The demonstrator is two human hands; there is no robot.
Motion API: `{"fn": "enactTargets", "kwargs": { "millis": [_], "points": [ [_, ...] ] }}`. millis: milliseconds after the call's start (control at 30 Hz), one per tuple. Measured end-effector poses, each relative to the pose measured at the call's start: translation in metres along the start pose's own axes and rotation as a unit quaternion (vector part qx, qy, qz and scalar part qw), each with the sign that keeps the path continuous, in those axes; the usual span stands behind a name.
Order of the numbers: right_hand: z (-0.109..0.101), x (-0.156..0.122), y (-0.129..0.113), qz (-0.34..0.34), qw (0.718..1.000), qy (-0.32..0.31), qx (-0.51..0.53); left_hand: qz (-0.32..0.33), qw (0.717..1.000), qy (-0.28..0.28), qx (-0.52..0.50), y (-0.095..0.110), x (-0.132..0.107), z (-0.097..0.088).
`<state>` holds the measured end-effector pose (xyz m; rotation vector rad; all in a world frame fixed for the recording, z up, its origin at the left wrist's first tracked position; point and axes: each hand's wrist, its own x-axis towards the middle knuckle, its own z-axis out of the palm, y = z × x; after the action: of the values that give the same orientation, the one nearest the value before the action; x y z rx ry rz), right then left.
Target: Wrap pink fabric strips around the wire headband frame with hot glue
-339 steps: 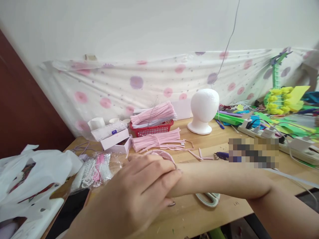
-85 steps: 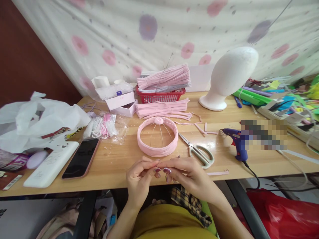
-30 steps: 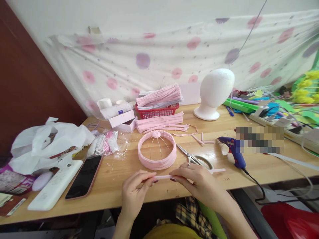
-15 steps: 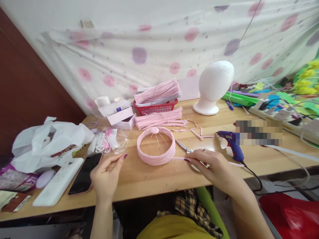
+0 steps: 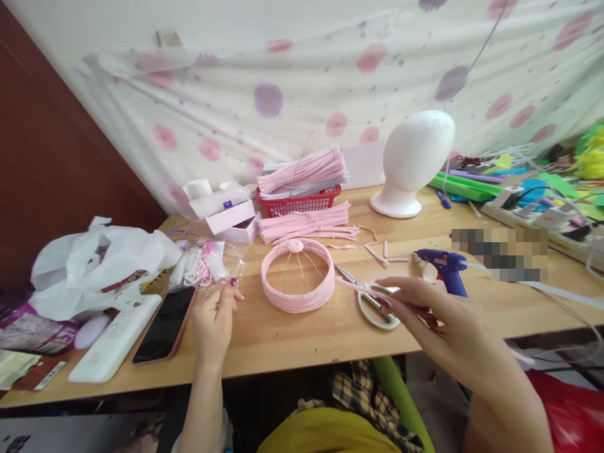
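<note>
A round pink frame [image 5: 299,301] sits on the table before me, its band wrapped in pink strips. Thin wires rise inside it to a small pink disc [image 5: 296,246]. My right hand [image 5: 436,314] pinches a thin pink strip [image 5: 353,287], lifted off the table to the right of the frame; the strip's near end points at the band. Below that hand lie scissors [image 5: 363,308], partly hidden by the fingers. Left of the frame, my left hand [image 5: 214,318] hovers with fingers loosely curled, nothing visible in them, apart from the frame.
A blue glue gun [image 5: 446,267] lies to the right. Behind stand a white foam head [image 5: 415,157], a red basket [image 5: 302,204] and pink strip bundles [image 5: 306,225]. At left are a phone [image 5: 165,327], a bag of beads [image 5: 202,264] and white plastic bags [image 5: 104,258].
My right hand has moved right and closer to me, drawing the pink strip away from the band and uncovering more of the scissors. My left hand has shifted slightly right, its fingers more curled.
</note>
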<state>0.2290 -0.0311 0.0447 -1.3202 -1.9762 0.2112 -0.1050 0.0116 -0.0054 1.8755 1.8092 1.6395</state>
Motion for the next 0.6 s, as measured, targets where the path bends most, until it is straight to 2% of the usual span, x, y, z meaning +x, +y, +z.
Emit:
{"fn": "enactTargets", "kwargs": {
  "millis": [167,333,467,533,600],
  "points": [
    [0.003,0.000,0.011,0.015,1.000,-0.003,-0.027,0.022,0.996,-0.091,0.001,0.003,0.008,0.022],
    [0.004,-0.003,0.015,0.022,0.999,0.002,-0.034,0.044,0.994,-0.103,0.012,0.012,0.005,0.045],
    [0.006,-0.004,0.016,0.037,0.999,-0.022,-0.029,0.043,0.993,-0.108,0.020,0.030,-0.013,0.042],
    [0.008,-0.004,0.016,0.039,0.998,-0.040,-0.016,0.030,0.987,-0.161,-0.009,0.042,-0.025,0.037],
    [0.009,-0.003,0.016,0.041,0.998,-0.051,-0.004,-0.003,0.969,-0.241,-0.062,0.053,-0.035,0.034]
  ]
}}
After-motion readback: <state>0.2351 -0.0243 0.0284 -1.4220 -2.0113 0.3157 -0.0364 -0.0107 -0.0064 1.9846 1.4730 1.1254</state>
